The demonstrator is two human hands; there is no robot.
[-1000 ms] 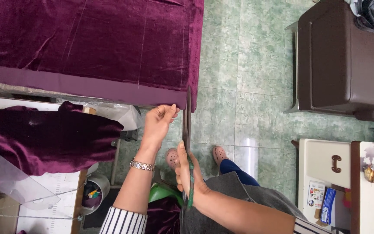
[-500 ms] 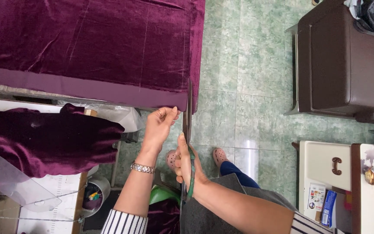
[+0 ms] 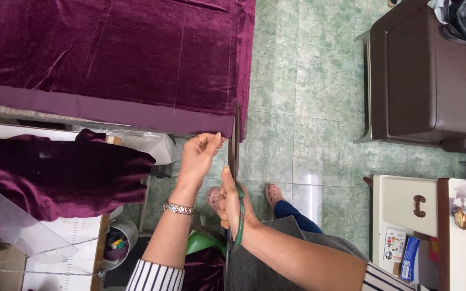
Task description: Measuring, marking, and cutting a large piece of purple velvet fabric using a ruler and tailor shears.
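Left hand [image 3: 203, 153] pinches the near edge of the purple velvet cloth [image 3: 114, 59] spread on the table. Right hand [image 3: 232, 202] grips scissors [image 3: 235, 145], fingers closed round the handles, blades at the cloth's edge.

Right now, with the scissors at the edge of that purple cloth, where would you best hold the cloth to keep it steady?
Pinch the purple cloth at its hanging hem, left of the scissors, coming from below as the left hand does; that edge droops free off the table.
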